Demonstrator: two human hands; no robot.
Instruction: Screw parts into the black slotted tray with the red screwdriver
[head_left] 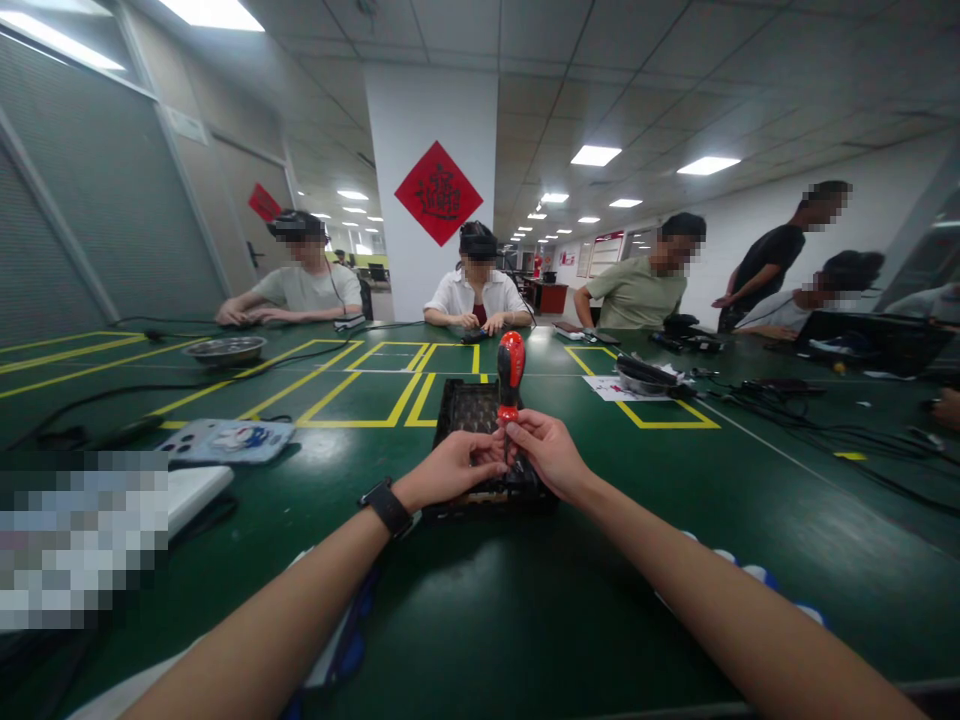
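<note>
A screwdriver (511, 362) with a red and black handle stands upright in front of me, handle up. My right hand (553, 452) pinches it low down, by the red collar under the handle. Close against the shaft, my left hand (459, 466) has its thumb and fingers drawn together; what lies between them is hidden. Beneath both hands is a black plastic crate (448, 408) with a patterned floor. The screwdriver's tip and the near part of the crate are partly covered by my fingers. A dark watch (386, 508) is on my left wrist.
On the left lie a phone in a decorated case (232, 440), a blurred-out white object (199, 490) and a metal bowl (225, 350). A bowl with dark items (646, 378) and cables (810, 430) are to the right. Several people sit around the green table (622, 540).
</note>
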